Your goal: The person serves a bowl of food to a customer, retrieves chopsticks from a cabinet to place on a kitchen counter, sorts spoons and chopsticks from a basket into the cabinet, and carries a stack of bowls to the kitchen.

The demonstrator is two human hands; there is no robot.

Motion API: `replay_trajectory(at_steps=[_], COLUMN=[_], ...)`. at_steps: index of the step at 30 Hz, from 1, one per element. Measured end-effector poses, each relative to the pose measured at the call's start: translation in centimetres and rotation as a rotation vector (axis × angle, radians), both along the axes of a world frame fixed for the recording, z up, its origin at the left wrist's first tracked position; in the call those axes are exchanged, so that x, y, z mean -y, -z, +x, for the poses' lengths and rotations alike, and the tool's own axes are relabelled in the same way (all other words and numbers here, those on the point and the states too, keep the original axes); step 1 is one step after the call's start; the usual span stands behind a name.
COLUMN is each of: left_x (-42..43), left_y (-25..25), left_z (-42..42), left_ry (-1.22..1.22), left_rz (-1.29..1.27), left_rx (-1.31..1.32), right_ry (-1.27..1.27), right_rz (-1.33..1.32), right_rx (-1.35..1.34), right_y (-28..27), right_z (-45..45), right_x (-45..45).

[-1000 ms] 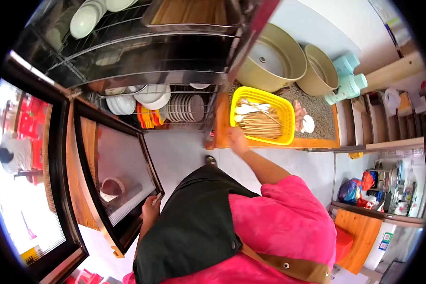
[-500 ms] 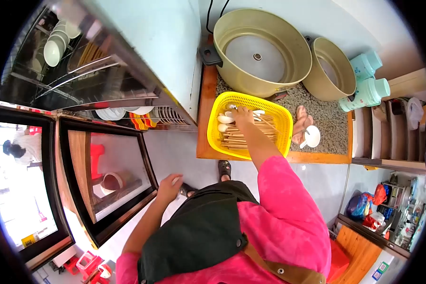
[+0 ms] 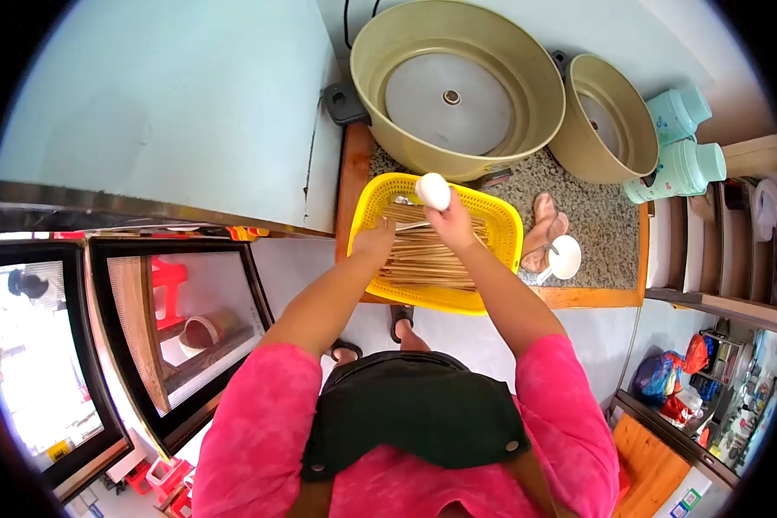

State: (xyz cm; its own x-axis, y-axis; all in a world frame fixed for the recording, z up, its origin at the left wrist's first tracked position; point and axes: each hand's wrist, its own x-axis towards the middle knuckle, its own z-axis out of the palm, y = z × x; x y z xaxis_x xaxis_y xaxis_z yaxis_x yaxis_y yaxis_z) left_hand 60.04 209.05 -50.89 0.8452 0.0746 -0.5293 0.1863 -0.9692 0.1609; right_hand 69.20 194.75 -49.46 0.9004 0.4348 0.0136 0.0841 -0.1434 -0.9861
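A yellow plastic basket (image 3: 509, 231) full of wooden chopsticks (image 3: 427, 262) sits at the counter's front edge. Over its right part, my right hand (image 3: 454, 223) is closed on white spoons (image 3: 433, 191), their rounded bowls showing above the fingers. My left hand (image 3: 375, 241) reaches into the basket's left side, its fingers pressed together near a thin spoon handle; whether they grip it is hidden. To the right of the basket stands a white cup (image 3: 565, 257) with a spoon in it, beside a brownish, lobed object (image 3: 544, 231).
Two large olive pots (image 3: 369, 104) (image 3: 609, 164) stand behind the basket. Light-blue containers (image 3: 686, 168) are at the right, near a shelf rack (image 3: 704, 246). A pale cabinet side (image 3: 173, 112) rises at the left, with open glass doors (image 3: 181, 319) below it.
My left hand has left the cabinet door and come to the basket. My right hand has picked up white spoons from inside it. The view has turned toward the counter.
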Motion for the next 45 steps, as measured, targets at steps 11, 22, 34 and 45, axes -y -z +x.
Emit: replay_trajectory(at_steps=[11,22,34,45], left_x=[-1.7,-0.3,0.8,-0.1], left_y=[-7.4,-12.8,1.1,-1.3], left_z=[2.6,2.9,0.0,0.8], left_ry=[0.300,-0.141,0.026,0.084], left_rz=[0.124,-0.314,-0.063,0.057], left_rx=[0.171,0.828,0.044,0.006], right_ry=[-0.083,-0.506,0.190,0.341], right_rz=[-0.300,-0.270,-0.054,-0.187], right_rx=[0.083,-0.533,-0.537,-0.123], right_y=[-0.1,-5.0,-3.2,-4.4], right_z=[1.8,3.0,-4.8,-4.8], right_x=[4.9,4.0,13.0,13.4])
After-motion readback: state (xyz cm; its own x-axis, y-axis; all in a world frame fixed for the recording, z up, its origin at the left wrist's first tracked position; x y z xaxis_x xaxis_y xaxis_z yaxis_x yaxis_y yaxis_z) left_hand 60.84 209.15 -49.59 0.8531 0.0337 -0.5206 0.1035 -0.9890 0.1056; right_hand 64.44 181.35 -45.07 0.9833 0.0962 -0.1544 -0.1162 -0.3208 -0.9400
